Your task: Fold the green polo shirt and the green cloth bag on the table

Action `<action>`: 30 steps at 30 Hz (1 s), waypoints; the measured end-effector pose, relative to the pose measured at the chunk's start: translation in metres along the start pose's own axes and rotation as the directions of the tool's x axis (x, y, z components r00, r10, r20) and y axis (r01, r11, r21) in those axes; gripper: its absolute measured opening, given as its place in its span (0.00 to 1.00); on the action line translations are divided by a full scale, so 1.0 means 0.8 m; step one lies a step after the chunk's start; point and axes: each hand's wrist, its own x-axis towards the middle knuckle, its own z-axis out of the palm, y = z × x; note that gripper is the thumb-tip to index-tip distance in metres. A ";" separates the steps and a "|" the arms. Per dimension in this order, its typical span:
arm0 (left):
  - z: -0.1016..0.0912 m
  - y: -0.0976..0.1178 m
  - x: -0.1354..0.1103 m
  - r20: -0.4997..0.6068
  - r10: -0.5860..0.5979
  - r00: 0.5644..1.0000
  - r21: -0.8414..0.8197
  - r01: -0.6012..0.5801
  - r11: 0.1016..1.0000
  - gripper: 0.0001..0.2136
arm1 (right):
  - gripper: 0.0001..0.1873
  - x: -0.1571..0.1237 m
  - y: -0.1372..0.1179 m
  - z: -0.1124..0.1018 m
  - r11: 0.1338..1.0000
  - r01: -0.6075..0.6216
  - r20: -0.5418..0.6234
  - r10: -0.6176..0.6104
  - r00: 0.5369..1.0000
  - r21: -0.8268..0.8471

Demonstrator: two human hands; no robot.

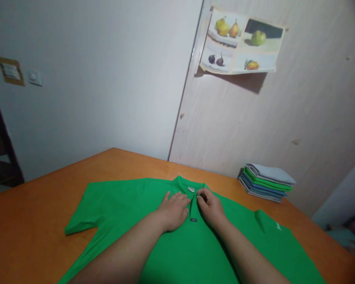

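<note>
A green polo shirt (pixel 183 252) lies spread front side up, its collar toward the wall and its sleeves out to both sides. My left hand (pixel 174 211) rests flat on the chest beside the placket, fingers stretched out. With thumb and fingers pinched together, my right hand (pixel 210 205) grips the placket edge just below the collar (pixel 179 183). A pale label (pixel 191 189) shows inside the neck, and a small dark tag (pixel 193 220) sits at the placket's lower end. Any button under the right fingertips is hidden.
The orange-brown table (pixel 130 163) meets the wall at the back. A stack of folded clothes (pixel 266 183) stands at the back right. A sheet with fruit pictures (pixel 242 43) hangs above. A switch (pixel 34 77) is on the left wall.
</note>
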 end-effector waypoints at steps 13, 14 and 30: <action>0.005 -0.001 0.001 -0.026 -0.002 1.000 -0.022 0.001 1.000 0.22 | 0.05 0.000 -0.008 0.003 0.979 -0.060 0.072 0.076 0.994 -0.197; 0.005 -0.001 0.001 -0.025 -0.003 1.000 -0.023 0.002 1.000 0.22 | 0.05 0.000 -0.007 0.003 0.976 -0.049 0.079 0.067 0.995 -0.213; -0.002 0.004 -0.001 -0.073 -0.009 0.997 -0.030 0.007 1.000 0.19 | 0.09 0.001 -0.002 -0.003 0.968 0.073 0.183 -0.028 0.983 -0.239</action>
